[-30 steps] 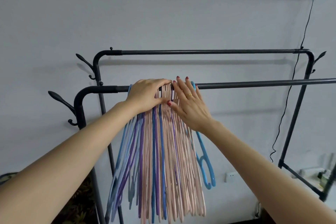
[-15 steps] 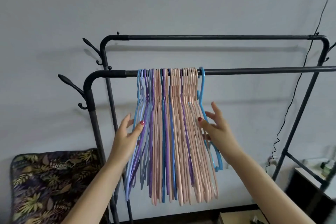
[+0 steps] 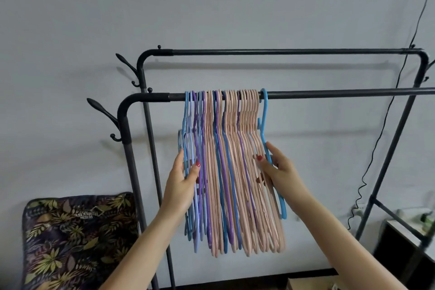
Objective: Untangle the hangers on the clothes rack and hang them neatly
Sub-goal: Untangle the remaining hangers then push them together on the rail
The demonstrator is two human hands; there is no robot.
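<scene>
Both hands' fingers (image 3: 270, 148) around hangers (image 3: 235, 172)

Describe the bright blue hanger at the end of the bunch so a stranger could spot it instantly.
Find the black clothes rack and follow its nearer, lower rail to the packed hangers. The bright blue hanger hangs last on the right, beside pink ones, with the right hand holding it.

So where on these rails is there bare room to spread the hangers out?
The front rail is bare from the blue end hanger rightward to the frame edge. The whole back rail is bare. There is a short gap between the left bend and the first hook. The bunch of hangers is crowded, with left hand and right hand flanking it.
</scene>
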